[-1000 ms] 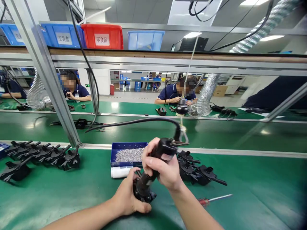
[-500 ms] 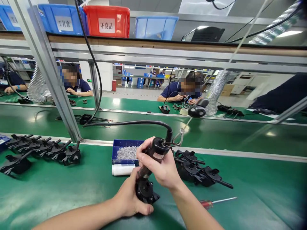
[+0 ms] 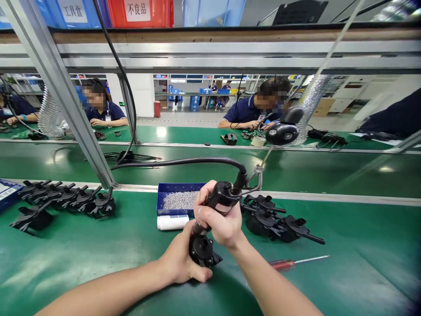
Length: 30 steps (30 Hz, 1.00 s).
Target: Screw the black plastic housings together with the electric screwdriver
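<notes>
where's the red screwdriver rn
In the head view, the screwdriver lies on the green bench, right of centre, just beyond the right forearm.

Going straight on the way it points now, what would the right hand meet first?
Most likely the blue tray of small metal pieces, beyond the right hand; the hand's height is unclear, so it might pass over.

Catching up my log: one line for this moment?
left hand: holds black housing | right hand: grips corded tool | red-handled screwdriver: on green bench

The green bench (image 3: 131, 239) carries black parts (image 3: 102, 205), blue trays (image 3: 161, 199), white cylinder (image 3: 173, 222) — 1 screwdriver (image 3: 286, 265).
</notes>
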Tool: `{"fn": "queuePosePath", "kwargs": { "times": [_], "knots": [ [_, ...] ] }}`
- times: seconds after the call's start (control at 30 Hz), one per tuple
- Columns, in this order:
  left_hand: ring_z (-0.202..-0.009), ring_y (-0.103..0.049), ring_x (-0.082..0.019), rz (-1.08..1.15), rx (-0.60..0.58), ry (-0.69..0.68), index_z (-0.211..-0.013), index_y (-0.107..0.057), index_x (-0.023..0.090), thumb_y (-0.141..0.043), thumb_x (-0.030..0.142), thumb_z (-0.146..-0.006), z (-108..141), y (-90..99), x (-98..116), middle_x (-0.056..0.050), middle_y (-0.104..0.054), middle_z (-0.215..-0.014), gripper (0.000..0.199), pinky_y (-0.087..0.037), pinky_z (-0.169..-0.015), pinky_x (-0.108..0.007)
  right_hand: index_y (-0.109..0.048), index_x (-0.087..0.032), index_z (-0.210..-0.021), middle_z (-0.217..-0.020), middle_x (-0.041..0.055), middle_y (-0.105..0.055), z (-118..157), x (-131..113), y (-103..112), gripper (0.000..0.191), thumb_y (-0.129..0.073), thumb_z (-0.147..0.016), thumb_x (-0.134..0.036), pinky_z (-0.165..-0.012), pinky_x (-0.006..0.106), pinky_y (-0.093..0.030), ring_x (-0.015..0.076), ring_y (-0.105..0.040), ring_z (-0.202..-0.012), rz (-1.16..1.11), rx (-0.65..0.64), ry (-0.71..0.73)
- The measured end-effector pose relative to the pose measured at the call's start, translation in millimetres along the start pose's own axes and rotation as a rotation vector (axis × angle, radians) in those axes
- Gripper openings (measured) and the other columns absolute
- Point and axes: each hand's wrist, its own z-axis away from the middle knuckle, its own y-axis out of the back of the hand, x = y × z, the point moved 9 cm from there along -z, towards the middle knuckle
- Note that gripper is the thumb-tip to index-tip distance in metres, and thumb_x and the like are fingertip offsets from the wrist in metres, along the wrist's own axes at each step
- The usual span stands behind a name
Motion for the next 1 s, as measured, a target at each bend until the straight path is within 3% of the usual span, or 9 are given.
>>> {"fn": "queuePosePath", "kwargs": {
  "times": [0.33, 0.73, 1.0],
  "knots": [
    [-0.136, -0.055, -0.040, -0.059, -0.027, -0.015, -0.144, -0.051, 0.024, -0.093, 0.020, -0.058, 1.7, 2.2, -4.9, -0.009, -0.059, -0.150, 0.096, -0.044, -0.118, -0.053, -0.065, -0.024, -0.081, -0.069, -0.0020, -0.060, 0.8, -1.5, -5.9, 0.017, -0.081, -0.076, -0.022, -0.044, 0.027, -0.038, 0.0129, -0.049, -0.052, 0.015, -0.048, -0.004],
    [-0.132, -0.056, -0.039, -0.043, -0.038, 0.001, -0.153, -0.047, 0.025, -0.093, 0.019, -0.058, 2.7, 4.0, -13.4, -0.008, -0.061, -0.145, 0.106, -0.048, -0.113, -0.050, -0.061, -0.024, -0.078, -0.064, -0.0047, -0.055, -2.0, 4.5, -5.6, 0.018, -0.079, -0.081, -0.027, -0.046, 0.027, -0.036, 0.0112, -0.044, -0.050, 0.052, 0.009, -0.006],
    [-0.138, -0.052, -0.042, -0.104, -0.002, -0.039, -0.150, -0.039, 0.023, -0.099, 0.036, -0.062, 2.9, 8.5, -15.7, -0.013, -0.055, -0.149, 0.107, -0.045, -0.119, -0.057, -0.063, -0.023, -0.081, -0.064, -0.0048, -0.059, -1.1, 2.7, -5.9, 0.021, -0.082, -0.085, -0.030, -0.047, 0.027, -0.042, 0.0113, -0.048, -0.048, 0.084, 0.055, -0.003]
  ]
}}
